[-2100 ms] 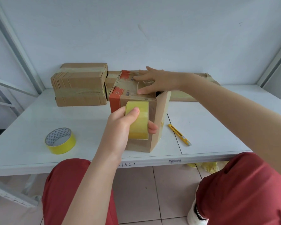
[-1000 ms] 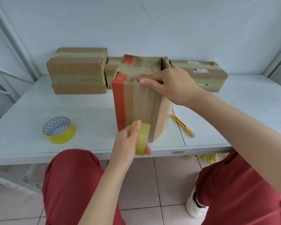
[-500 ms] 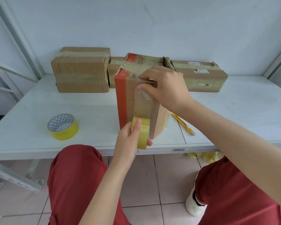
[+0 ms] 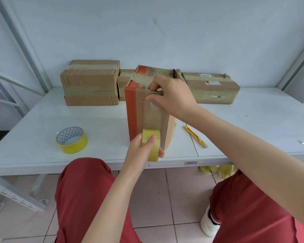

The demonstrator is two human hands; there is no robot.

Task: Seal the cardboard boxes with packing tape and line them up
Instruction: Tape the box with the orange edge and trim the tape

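Note:
A tall cardboard box with an orange stripe stands upright near the table's front edge. My left hand grips a yellowish roll of packing tape at the foot of the box's front face. A clear strip of tape runs from the roll up the front face. My right hand rests against the box's top front edge, its fingers pressing the tape there. Three taped boxes stand along the wall: a large one at the left, a small one half hidden, a long one at the right.
A second yellow tape roll lies flat on the white table to the left. A yellow utility knife lies right of the box. Metal shelf posts stand at both sides. My red-trousered knees are below the table edge.
My left hand has pulled the roll down the box's front face, from near the top to the bottom, laying tape. My right hand has shifted from the box top to its front edge.

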